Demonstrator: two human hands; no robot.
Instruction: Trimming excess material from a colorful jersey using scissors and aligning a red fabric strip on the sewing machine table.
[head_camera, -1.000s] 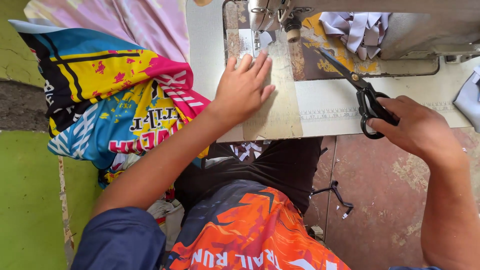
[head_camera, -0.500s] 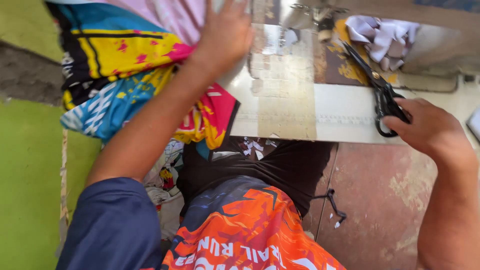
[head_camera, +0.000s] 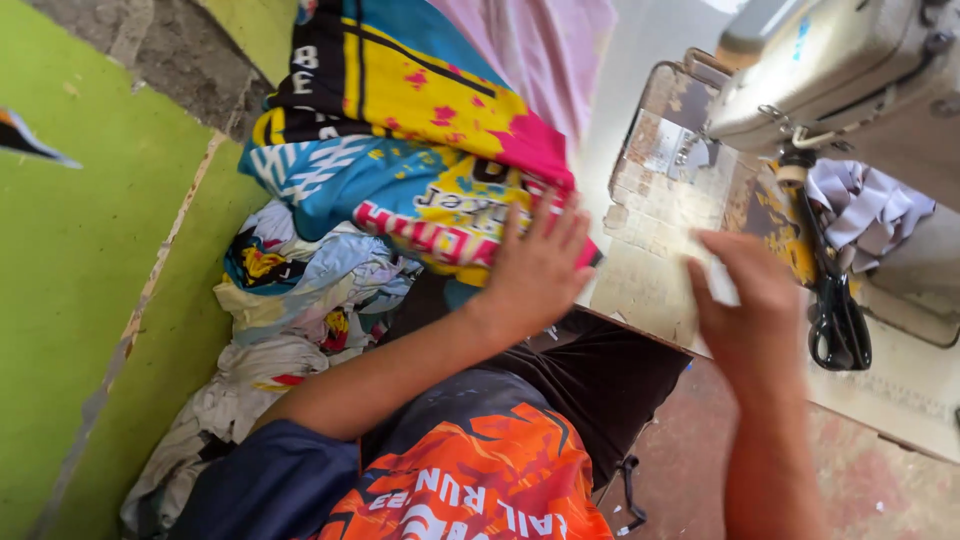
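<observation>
Seated sewing-machine operator, seen from above. The left hand (head_camera: 540, 265) lies flat, fingers spread wide, on a pile of printed sports jerseys (head_camera: 410, 150) (bright blue, yellow and pink panels), which hangs over the left edge of the worn machine table (head_camera: 650, 290) and spills toward a looser heap of garments (head_camera: 290, 300) against the green wall (head_camera: 90, 250). The palm presses the lower edge of the pile; nothing is clasped. The right hand (head_camera: 745, 310) hovers over the front of the table, blurred by motion, with something small and pale at the fingertips; whether it pinches that scrap cannot be told. Black-handled scissors (head_camera: 835, 310) lie on the table just beside that hand, apart from it, below the head of the grey sewing machine (head_camera: 850, 80), with a bundle of pale lilac cloth (head_camera: 870, 205) behind them.

Handling, as a judgement: the jersey cloth looks thin, light, limp and rather slick, so a single piece will slide and fold rather than hold shape, while the stack together carries some weight. It is best taken by pinching a hem or a gathered fold at the near edge, where the left hand rests, with a flat palm to steady the rest.

Compared with the frame a second ago: the left hand has left the table surface for the jersey pile, and the right hand has let go of the scissors, which then sat in its fingers
</observation>
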